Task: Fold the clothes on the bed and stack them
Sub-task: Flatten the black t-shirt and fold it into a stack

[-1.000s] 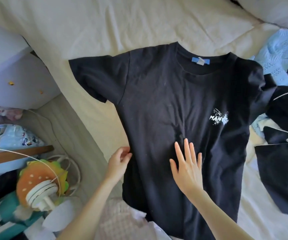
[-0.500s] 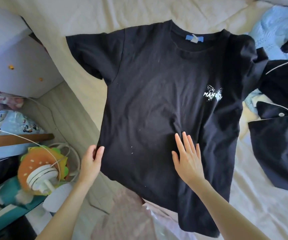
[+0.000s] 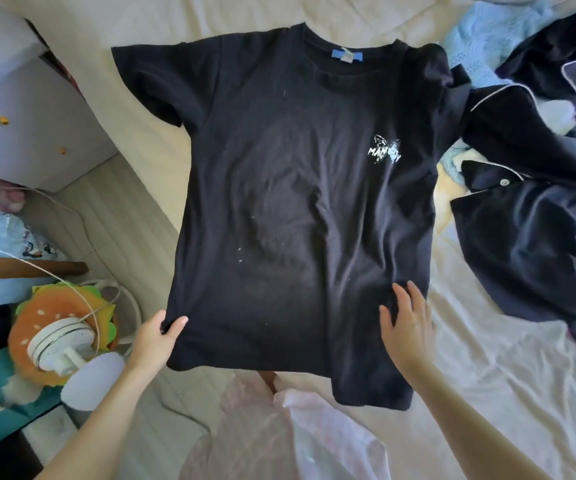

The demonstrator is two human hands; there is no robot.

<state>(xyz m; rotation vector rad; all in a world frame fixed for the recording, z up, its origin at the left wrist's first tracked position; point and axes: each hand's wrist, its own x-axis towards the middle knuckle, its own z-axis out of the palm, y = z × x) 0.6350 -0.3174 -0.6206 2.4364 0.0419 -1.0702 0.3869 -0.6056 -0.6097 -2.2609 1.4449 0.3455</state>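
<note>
Cream bed (image 3: 487,358) bears black T-shirt (image 3: 297,202); white cabinet (image 3: 30,116) stands beside it

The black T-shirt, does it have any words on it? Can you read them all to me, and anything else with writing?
"MAN..Y": white chest print with a butterfly on the black T-shirt; the middle letters are blurred.
Blue neck label: too small to read.
Cartoon-print cloth on the floor: no readable words.
</note>
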